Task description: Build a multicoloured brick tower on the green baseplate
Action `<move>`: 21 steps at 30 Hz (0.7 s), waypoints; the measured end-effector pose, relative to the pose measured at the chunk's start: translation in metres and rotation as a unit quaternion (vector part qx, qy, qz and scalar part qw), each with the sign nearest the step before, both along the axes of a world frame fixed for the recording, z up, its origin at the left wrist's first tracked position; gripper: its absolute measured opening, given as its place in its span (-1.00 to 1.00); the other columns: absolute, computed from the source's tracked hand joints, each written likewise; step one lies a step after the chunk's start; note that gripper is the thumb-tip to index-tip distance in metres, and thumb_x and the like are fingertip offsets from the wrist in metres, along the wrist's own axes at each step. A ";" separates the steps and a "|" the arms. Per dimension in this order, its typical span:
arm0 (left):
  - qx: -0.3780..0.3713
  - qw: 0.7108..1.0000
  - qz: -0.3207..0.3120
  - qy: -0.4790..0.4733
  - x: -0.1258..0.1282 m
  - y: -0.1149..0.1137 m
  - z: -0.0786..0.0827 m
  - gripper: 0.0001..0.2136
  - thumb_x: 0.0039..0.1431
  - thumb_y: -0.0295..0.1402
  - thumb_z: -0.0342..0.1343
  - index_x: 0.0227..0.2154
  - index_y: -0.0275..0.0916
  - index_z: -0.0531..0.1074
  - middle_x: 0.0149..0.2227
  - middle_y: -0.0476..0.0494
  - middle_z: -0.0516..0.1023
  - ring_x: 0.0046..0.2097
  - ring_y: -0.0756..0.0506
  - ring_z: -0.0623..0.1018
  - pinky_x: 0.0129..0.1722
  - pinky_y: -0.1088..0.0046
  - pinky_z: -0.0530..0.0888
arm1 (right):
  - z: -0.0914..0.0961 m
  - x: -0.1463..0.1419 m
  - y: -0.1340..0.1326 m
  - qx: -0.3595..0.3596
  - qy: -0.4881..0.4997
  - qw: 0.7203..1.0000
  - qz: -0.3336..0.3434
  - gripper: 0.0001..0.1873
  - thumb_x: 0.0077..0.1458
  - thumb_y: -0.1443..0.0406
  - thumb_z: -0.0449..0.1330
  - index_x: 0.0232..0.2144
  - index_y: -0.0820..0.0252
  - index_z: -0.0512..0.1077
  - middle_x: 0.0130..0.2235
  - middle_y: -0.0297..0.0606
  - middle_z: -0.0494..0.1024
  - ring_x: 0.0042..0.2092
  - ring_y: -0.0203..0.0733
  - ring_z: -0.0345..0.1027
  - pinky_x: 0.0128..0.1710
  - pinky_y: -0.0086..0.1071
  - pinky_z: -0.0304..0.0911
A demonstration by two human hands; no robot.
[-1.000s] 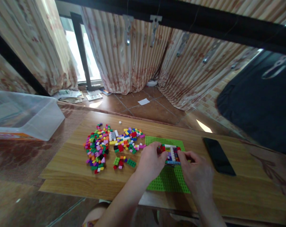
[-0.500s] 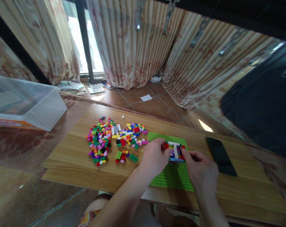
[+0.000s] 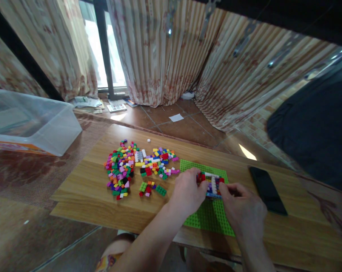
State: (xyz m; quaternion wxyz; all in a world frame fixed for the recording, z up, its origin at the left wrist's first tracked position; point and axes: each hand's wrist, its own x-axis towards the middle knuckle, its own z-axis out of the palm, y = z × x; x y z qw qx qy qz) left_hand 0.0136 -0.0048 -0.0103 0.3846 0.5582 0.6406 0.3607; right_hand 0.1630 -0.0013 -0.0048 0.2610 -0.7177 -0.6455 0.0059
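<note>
A small block of joined toy bricks (image 3: 213, 184), red, white, blue and purple, is between my hands over the green baseplate (image 3: 207, 217). My left hand (image 3: 191, 189) grips its left side with thumb and fingers. At its right end, the thumb and curled fingers of my right hand (image 3: 241, 202) close on the same brick build. My fingers cover parts of both ends. Whether the build is pressed onto the baseplate or held just above it, I cannot tell.
Loose bricks (image 3: 120, 170) lie heaped on the left of the wooden table (image 3: 86, 185), with a smaller group including a green brick (image 3: 161, 190) nearer me. A black phone (image 3: 267, 190) lies right of the baseplate. A clear plastic bin (image 3: 54, 128) stands beyond the table's left end.
The whole view has shifted slightly. Both hands keep their hold on the brick build, with little visible movement relative to the baseplate.
</note>
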 end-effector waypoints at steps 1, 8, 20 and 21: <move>0.002 1.000 0.002 0.003 0.000 0.000 0.000 -0.75 0.13 -0.32 0.09 -0.15 -0.27 0.51 -0.31 -0.18 0.58 -0.27 -0.15 0.53 -0.24 0.38 0.44 | 0.000 0.000 0.000 -0.007 0.003 1.000 -0.005 -0.63 0.02 0.03 0.12 -0.55 0.16 0.51 -0.53 -0.18 0.54 -0.44 -0.07 0.37 -0.41 -0.32 0.11; 0.141 0.989 -0.033 0.037 0.018 0.014 0.003 -0.66 0.04 -0.51 0.06 -0.09 -0.27 0.49 -0.06 -0.21 0.53 0.01 -0.19 0.46 0.06 0.29 0.38 | 0.003 0.005 -0.001 -0.041 0.032 0.999 -0.013 -0.64 0.03 0.02 0.13 -0.58 0.13 0.48 -0.53 -0.22 0.54 -0.44 -0.08 0.37 -0.41 -0.33 0.07; 0.103 0.988 -0.110 0.019 0.039 0.028 -0.005 -0.69 0.10 -0.53 -0.05 -0.25 -0.22 0.60 -0.23 -0.13 0.65 -0.16 -0.12 0.57 -0.09 0.41 0.45 | -0.001 0.014 -0.005 -0.040 0.009 0.998 0.037 -0.65 0.09 0.08 0.12 -0.59 0.14 0.46 -0.53 -0.23 0.53 -0.44 -0.13 0.32 -0.41 -0.35 0.02; 0.105 0.988 -0.108 0.020 0.038 0.028 -0.006 -0.69 0.11 -0.53 -0.05 -0.24 -0.21 0.60 -0.23 -0.12 0.65 -0.16 -0.11 0.57 -0.10 0.42 0.45 | -0.002 0.013 -0.005 -0.037 0.007 0.999 0.038 -0.64 0.09 0.08 0.12 -0.59 0.14 0.46 -0.53 -0.23 0.53 -0.44 -0.13 0.32 -0.41 -0.35 0.02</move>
